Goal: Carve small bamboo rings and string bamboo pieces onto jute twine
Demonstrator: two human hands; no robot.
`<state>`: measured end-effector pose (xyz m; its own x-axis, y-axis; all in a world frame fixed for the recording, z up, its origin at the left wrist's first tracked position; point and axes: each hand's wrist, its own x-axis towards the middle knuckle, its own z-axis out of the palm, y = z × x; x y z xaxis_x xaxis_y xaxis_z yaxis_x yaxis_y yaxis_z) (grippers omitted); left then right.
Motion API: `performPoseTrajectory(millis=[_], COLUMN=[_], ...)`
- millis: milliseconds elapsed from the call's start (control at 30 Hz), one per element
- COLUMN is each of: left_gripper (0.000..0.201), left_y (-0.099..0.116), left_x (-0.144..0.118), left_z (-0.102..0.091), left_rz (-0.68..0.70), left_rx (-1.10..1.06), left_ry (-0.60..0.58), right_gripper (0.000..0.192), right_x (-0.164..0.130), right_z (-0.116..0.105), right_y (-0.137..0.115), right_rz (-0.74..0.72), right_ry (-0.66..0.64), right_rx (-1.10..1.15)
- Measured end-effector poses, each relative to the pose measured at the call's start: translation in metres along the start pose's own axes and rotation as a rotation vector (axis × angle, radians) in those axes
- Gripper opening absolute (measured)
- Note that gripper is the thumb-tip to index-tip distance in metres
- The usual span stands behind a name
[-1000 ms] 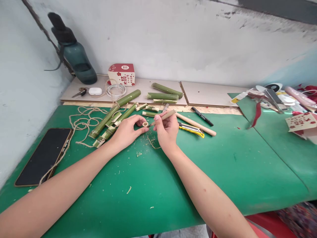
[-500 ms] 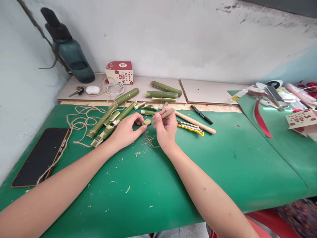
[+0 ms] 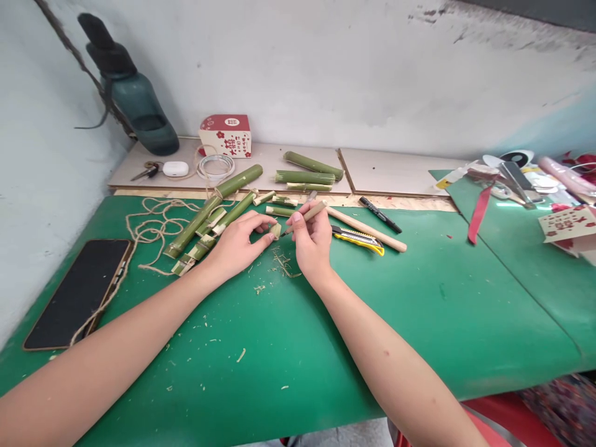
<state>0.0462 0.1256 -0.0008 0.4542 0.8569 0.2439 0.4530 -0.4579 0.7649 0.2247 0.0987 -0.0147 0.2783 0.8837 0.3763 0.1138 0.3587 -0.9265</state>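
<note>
My left hand [image 3: 239, 242] pinches a small pale bamboo piece [image 3: 276, 231] between thumb and fingers, just above the table. In my right hand [image 3: 311, 242] is a slim carving knife [image 3: 316, 210] with a wooden handle, gripped like a pen. Its dark tip points left and lies close to the bamboo piece; whether they touch I cannot tell. Below both hands are thin bamboo shavings [image 3: 283, 266]. Beside my left hand lie a long green bamboo stick [image 3: 198, 225] and several shorter cut pieces. Right of my right hand are a yellow utility knife [image 3: 361, 241] and a wooden rod [image 3: 372, 231].
A phone [image 3: 77, 295], twine [image 3: 153, 230] and a dark bottle [image 3: 139, 112] are at the left. More bamboo lengths [image 3: 305, 178], a tape roll [image 3: 215, 166] and a red-white box [image 3: 226, 135] stand behind. A black marker [image 3: 380, 215] and red ribbon [image 3: 478, 217] lie rightward.
The small bamboo piece has turned a little in my left hand. My right hand has barely shifted with the knife. At the right, the red ribbon's loose end has moved left.
</note>
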Motion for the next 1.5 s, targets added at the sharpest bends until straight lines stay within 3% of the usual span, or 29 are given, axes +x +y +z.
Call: performPoseTrajectory(millis=[267,667,967,1133,1200,1500], left_gripper=[0.022,0.026,0.037,0.016,0.018,0.013], left_y=[0.0015,0.0017,0.0022,0.0039,0.0037,0.0001], left_x=[-0.0007,0.0005,-0.0002,-0.0009,-0.0014,-0.0014], left_z=[-0.0023,-0.0037,-0.0017,-0.0029,-0.0029,0.0004], left_rz=[-0.035,0.004,-0.046,-0.005,-0.031,-0.065], left_rx=[-0.063,-0.14,-0.104,-0.024,-0.01,-0.124], left_ry=[-0.046,-0.072,-0.015,0.001,0.013,0.062], right_gripper=[0.02,0.018,0.019,0.021,0.025,0.023], right_x=[0.0001,0.0021,0.0005,0.002,0.0028,0.0012], right_z=[-0.0003,-0.0023,-0.0013,0.0007,0.0015,0.0017], right_y=[-0.0047,-0.0045,-0.0061,-0.009,-0.0085,-0.0069], right_rz=[-0.065,-0.135,-0.212,-0.103,-0.051,-0.066], right_ry=[-0.027,-0.163,-0.006,0.045,0.067,0.014], right_rx=[0.1,-0.001,-0.015,0.053,0.06,0.004])
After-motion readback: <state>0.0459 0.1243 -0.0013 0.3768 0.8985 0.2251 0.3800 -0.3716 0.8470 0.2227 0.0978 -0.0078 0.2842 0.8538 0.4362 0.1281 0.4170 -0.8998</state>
